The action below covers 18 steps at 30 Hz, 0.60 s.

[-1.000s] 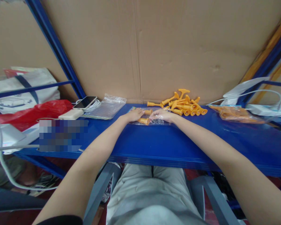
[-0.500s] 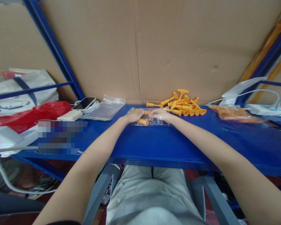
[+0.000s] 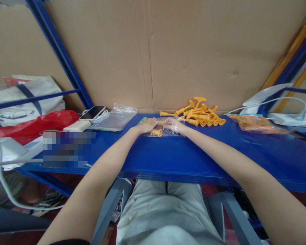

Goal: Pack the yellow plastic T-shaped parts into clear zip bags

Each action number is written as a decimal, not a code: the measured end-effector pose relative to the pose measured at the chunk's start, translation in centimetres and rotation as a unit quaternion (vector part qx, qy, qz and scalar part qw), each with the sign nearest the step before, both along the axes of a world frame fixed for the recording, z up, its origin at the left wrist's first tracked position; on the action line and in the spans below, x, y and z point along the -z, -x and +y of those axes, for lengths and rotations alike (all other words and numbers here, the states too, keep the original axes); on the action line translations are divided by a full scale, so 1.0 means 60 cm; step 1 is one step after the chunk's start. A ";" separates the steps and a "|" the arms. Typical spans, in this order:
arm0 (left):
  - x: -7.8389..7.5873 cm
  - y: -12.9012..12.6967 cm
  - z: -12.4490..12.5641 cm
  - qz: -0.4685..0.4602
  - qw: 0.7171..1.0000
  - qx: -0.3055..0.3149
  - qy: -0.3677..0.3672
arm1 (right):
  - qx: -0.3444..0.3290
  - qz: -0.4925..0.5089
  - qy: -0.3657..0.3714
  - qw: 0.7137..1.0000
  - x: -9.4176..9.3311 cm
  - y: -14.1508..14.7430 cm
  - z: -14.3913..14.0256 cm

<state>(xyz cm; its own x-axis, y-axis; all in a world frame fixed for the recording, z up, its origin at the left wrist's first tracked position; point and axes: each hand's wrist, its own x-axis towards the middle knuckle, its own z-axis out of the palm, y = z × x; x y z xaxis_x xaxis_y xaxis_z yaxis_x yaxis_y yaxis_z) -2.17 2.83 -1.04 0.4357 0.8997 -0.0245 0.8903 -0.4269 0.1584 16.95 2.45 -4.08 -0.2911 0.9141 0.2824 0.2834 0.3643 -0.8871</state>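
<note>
Legible text: none. White tote bag (image 3: 44,106), left of smartphone (image 3: 93,113), bears print too small to read.

I see the curved edge of a black sleeve (image 3: 70,242) at the near left, on the left arm (image 3: 107,161). The right arm (image 3: 219,156), left hand (image 3: 146,126) and right hand (image 3: 170,125) look bare to me. Near the middle I make out pale grey trousers (image 3: 150,194), loose and creased, a short dark line (image 3: 166,188) at their far end; the nearest cloth blurs.
</note>
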 end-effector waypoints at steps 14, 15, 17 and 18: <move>-0.005 -0.005 -0.005 0.012 1.000 -0.011 0.025 | 0.000 -0.024 0.014 1.000 -0.011 -0.001 -0.013; -0.004 -0.005 -0.004 0.010 1.000 -0.011 0.024 | 0.002 -0.031 0.009 0.999 -0.012 -0.001 -0.014; -0.004 -0.005 -0.004 0.009 1.000 -0.011 0.022 | 0.007 -0.038 0.007 0.999 -0.015 -0.001 -0.016; -0.004 -0.005 -0.003 0.009 1.000 -0.011 0.022 | 0.008 -0.036 0.011 0.999 -0.017 -0.001 -0.017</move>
<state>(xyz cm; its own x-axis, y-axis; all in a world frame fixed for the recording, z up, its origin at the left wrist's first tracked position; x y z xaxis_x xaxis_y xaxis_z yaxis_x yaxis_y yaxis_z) -1.85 2.62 -0.80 0.4158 0.9066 -0.0719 0.9020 -0.4010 0.1599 17.02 1.40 -3.06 -0.2962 0.9243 0.2409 0.3531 0.3403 -0.8715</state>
